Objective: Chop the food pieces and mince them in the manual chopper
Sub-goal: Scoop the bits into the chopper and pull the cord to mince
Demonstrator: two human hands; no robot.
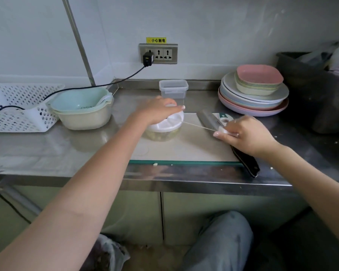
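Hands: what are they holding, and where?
Right hand pinches the chopper's white pull handle, cord out. Left hand presses its lid.

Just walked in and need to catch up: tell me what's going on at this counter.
A person is working a manual chopper on a cutting board. The left hand presses down on its white lid, while the right hand grips the pull handle, with the cord drawn out taut between them. Pale green food pieces show inside the clear bowl. A cleaver lies on the board under the right hand, not in use.
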